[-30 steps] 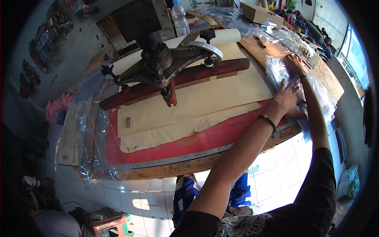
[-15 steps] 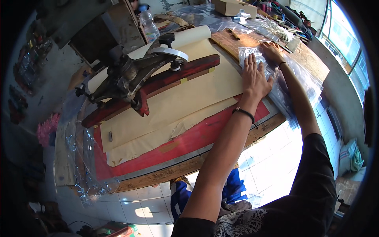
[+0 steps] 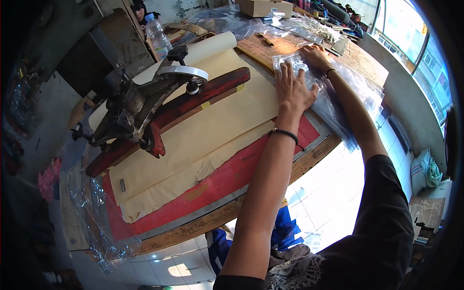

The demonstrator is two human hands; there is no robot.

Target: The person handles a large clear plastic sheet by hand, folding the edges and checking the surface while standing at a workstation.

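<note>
A stack of clear plastic sheets lies at the right end of the worktable, some hanging past its front edge. My left hand rests on the near left part of the stack, its fingers spread and slightly bent, with a dark bracelet at the wrist. Farther back, my right hand touches the far part of the plastic, fingers bent and their tips partly hidden. To the left, large cream paper covers much of a red sheet. Over the paper stands a dark metal clamp frame with a long red bar.
A small metal piece lies on the paper. Behind are a paper roll, a clear bottle, a cardboard box and a cutter on a wooden board. A person is at the back left.
The view has shifted, so the table's things appear farther left. My left fingers are more spread and bent; my right fingers look more bent. Both hands stay at the plastic.
</note>
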